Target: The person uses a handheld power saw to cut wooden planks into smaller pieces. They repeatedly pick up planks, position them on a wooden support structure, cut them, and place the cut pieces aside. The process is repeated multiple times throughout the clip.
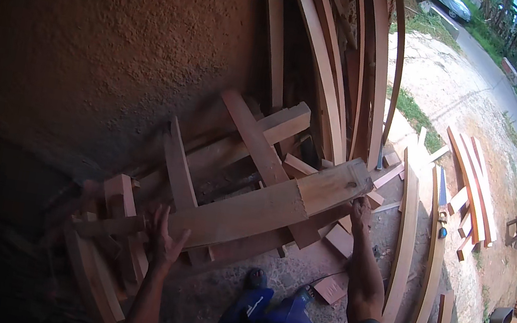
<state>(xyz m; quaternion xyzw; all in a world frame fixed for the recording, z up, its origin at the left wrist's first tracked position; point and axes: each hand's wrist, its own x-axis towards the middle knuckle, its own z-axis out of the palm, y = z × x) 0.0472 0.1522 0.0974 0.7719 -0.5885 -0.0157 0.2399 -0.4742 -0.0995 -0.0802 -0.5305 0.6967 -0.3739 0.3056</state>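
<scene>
A wide, pale wooden board [243, 216] lies slanted in front of me, its far right end raised toward the light. A ragged line crosses it, and the part beyond looks lighter. My right hand [361, 215] is closed on the board's near edge at that right end; its fingertips are partly hidden. By the board's left end my left hand [166, 239] is spread, thumb and fingers apart; whether it touches the wood I cannot tell. Under and behind the board, a rough wooden frame [254, 135] of crossed beams stands against the wall.
Long planks [328, 64] lean upright on the rough brown wall [124, 25]. More long boards [406, 232] lie at my right, with a blue-bladed handsaw [442, 187] among them. Offcuts [339, 240] litter the floor by my feet. Outside, a stack of planks [474, 185] lies on pale ground.
</scene>
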